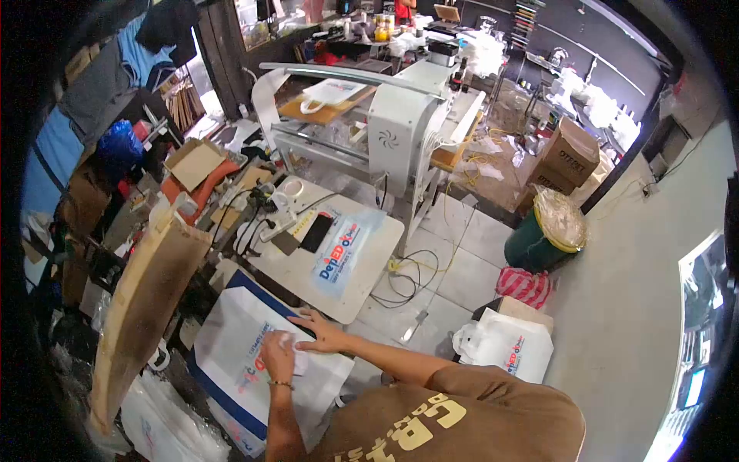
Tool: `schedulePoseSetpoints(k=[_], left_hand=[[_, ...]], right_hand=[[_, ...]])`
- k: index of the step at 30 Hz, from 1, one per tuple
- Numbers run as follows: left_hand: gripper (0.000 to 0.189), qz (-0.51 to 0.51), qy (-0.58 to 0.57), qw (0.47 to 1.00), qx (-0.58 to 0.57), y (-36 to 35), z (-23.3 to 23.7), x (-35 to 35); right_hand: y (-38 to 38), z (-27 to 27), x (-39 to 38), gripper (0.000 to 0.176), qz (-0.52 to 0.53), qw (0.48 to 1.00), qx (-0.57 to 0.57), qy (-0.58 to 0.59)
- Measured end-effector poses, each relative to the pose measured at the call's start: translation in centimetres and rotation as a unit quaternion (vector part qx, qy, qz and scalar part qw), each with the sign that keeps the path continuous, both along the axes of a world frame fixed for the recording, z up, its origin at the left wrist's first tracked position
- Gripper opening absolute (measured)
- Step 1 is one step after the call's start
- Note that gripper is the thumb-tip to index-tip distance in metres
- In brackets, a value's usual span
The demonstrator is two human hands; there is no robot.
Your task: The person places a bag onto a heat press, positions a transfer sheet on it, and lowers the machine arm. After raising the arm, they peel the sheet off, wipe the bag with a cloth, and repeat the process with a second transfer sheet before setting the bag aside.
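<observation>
A white bag (223, 331) with a red and blue print lies flat over a dark blue-edged board (202, 376) in front of me. My left hand (277, 356), with a bracelet at the wrist, is closed on a crumpled white cloth (299, 363) and presses down over the print, covering part of the lettering. Close to its right, my right hand (323, 334) rests on the bag's edge with its fingers stretched out. Its thumb comes right up to the cloth.
Beyond the bag, a cream table (362, 296) bears a printed film sheet (342, 262), a black phone (316, 232) and a power strip (279, 223). A white machine (396, 131) stands behind it. Left is a curved wooden panel (150, 308); right are another printed bag (504, 343) and a green bin (531, 242).
</observation>
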State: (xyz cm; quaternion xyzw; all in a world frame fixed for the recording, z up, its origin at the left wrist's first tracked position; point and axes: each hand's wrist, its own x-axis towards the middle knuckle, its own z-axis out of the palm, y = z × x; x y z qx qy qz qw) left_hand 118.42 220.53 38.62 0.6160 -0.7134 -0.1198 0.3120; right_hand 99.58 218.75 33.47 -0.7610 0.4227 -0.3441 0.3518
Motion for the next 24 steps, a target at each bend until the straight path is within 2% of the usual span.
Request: schedulePoseSetpoints(k=[1,2,3,4,5,6,7,8,9,10,12,13,14,15,17,19,20,22,23,24], left_hand=[[0.019,-0.042,0.044,0.993,0.097,0.2,0.5,-1.0],[0.019,-0.044,0.041,0.994,0.093,0.3,1.4,-2.2],[0.026,-0.005,0.16,0.982,0.097,0.0,2.8,-3.7],[0.035,0.036,0.277,0.955,0.1,-0.1,4.2,-5.2],[0.035,0.04,0.277,0.955,0.098,0.1,5.7,-6.6],[0.043,0.002,0.423,0.888,0.181,0.3,7.5,-7.8],[0.051,-0.036,0.554,0.792,0.255,0.5,9.5,-8.5],[0.051,-0.03,0.552,0.796,0.246,0.9,11.6,-8.7],[0.056,-0.125,0.307,0.926,0.181,1.4,14.2,-8.7],[0.062,-0.2,0.031,0.974,0.105,2.0,17.3,-8.5],[0.061,-0.239,-0.086,0.966,0.049,4.1,25.9,-8.4],[0.058,-0.255,-0.089,0.963,0.01,4.7,29.8,-7.9],[0.055,-0.272,-0.094,0.957,-0.03,5.0,33.4,-7.4],[0.051,-0.246,-0.142,0.95,-0.133,4.9,36.7,-6.7],[0.041,-0.159,-0.217,0.906,-0.327,3.7,43.7,-5.2],[0.035,0.042,-0.301,0.859,-0.411,0.9,50.4,-2.5],[0.039,0.11,-0.413,0.743,-0.515,-2.2,53.6,1.6],[0.057,0.177,-0.464,0.692,-0.524,-6.1,59.5,8.4],[0.066,0.219,-0.488,0.693,-0.484,-7.3,61.5,11.4],[0.075,0.262,-0.509,0.691,-0.442,-8.3,63.1,14.1]], right_hand=[[-0.1,-0.6,0.3,0.081,-0.047,0.998,-0.042,-0.009],[0.7,2.2,-0.7,0.076,-0.05,0.998,0.028,-0.007],[1.3,3.3,-1.0,0.076,-0.05,0.998,0.024,-0.009],[1.9,4.0,-1.2,0.073,-0.057,0.99,0.005,-0.125],[2.5,4.8,-1.2,0.07,-0.062,0.969,-0.013,-0.239],[3.0,6.2,-0.9,0.056,-0.121,0.951,-0.04,-0.282],[3.0,6.8,-1.5,0.056,-0.113,0.951,-0.04,-0.286],[2.9,7.3,-2.8,0.05,-0.141,0.941,0.046,-0.303],[2.7,7.8,-4.1,0.043,-0.163,0.925,0.133,-0.316],[2.4,8.3,-5.2,0.041,-0.169,0.91,0.178,-0.335],[1.9,7.3,-7.6,0.042,-0.167,0.887,0.253,-0.348],[1.1,5.5,-8.9,0.046,-0.163,0.883,0.279,-0.341],[1.4,3.5,-9.9,0.048,-0.16,0.834,0.284,-0.445],[1.8,3.7,-10.7,0.051,-0.157,0.773,0.291,-0.542],[3.1,5.8,-12.5,0.036,-0.223,0.8,0.282,-0.48],[3.4,3.2,-14.8,0.027,-0.167,0.815,0.356,-0.425],[4.1,2.5,-14.9,0.027,-0.158,0.816,0.354,-0.429],[5.1,1.5,-15.1,0.034,-0.12,0.86,0.273,-0.414],[5.4,1.1,-15.2,0.034,-0.116,0.859,0.27,-0.419],[5.6,0.6,-15.3,0.033,-0.088,0.883,0.267,-0.376]])
